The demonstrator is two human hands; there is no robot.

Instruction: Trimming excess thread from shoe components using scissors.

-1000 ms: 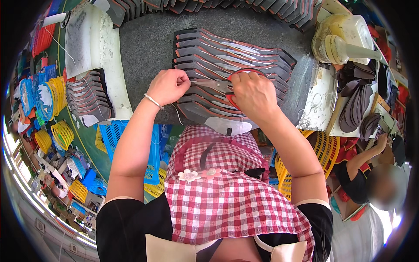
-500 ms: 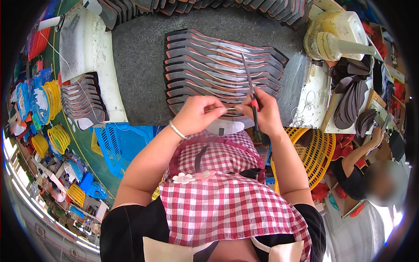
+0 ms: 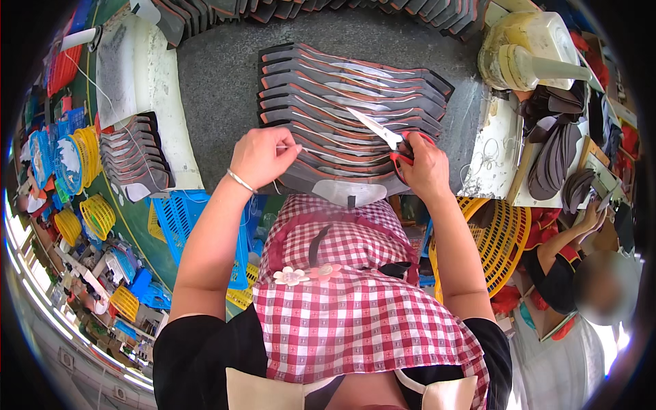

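A fanned row of curved grey fabric pieces [image 3: 352,102] with orange edges and pale middle patches lies overlapping on the dark work surface; they look like shoe parts. The nearest has a pale panel [image 3: 335,190] and a small black tab. At the row's near left, my left hand [image 3: 260,160] is closed in a pinch on a thin pale strand [image 3: 290,147]. My right hand [image 3: 427,167] grips red-handled scissors [image 3: 374,128] above the row's right half. Their silver blades point up and left, and seem closed together.
More such pieces line the far edge [image 3: 287,9], and a smaller stack [image 3: 137,160] sits at left. A cloudy plastic container [image 3: 526,51] stands at far right, near dark curved pieces [image 3: 552,160]. Yellow [image 3: 488,246] and blue baskets [image 3: 179,229] flank me. Another person works at right.
My hands have moved apart: the left went left and away from me, the right slightly right. The scissors swung from upright to pointing up-left. The nearest piece now shows more fully.
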